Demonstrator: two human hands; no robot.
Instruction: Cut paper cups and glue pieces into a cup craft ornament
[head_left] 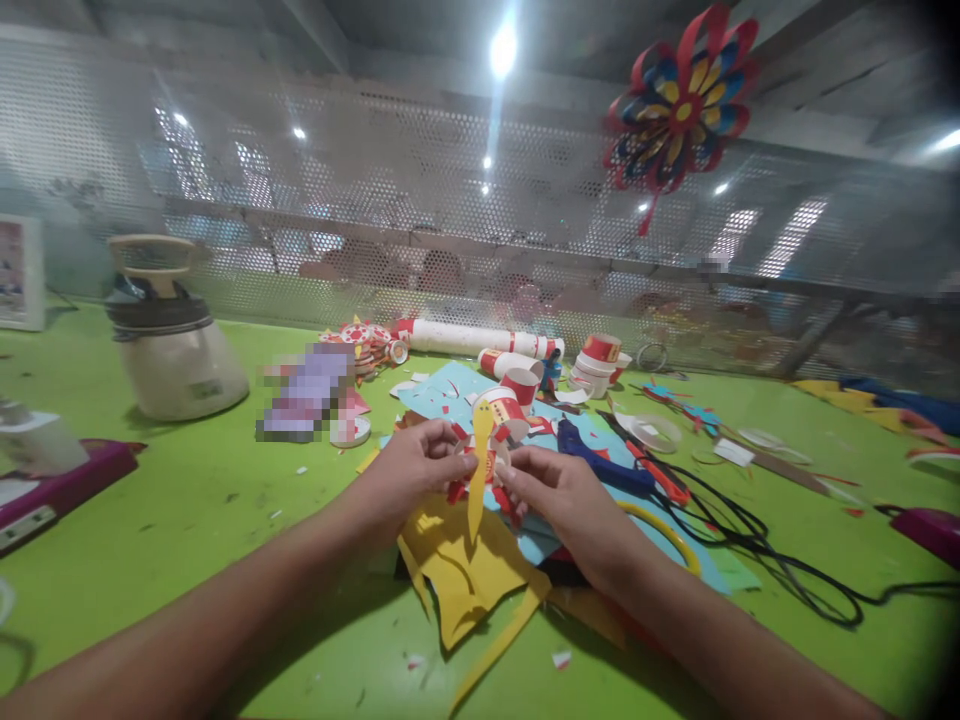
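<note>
In the head view, my left forearm [247,590] slants up from the lower left corner and my right forearm [720,610] from the lower right, so the two meet near the middle of the green table [315,570]. My left grip [424,465] is closed on the left side of a red-and-white paper craft [491,466], thumb reaching inward, fingers bent above it. My right grip [559,490] pinches the other side, thumb and forefinger pointing inward, the remaining fingers curled below. The craft sits between my two grips, raised over a crumpled yellow sheet [480,585], with a yellow strip [481,480] running down its front. Both wrists are nearly straight. Just beyond my right grip lies a blue tool [600,462]; light blue paper [442,390] spreads behind the craft, and a paper tube [472,338] lies farther back.
</note>
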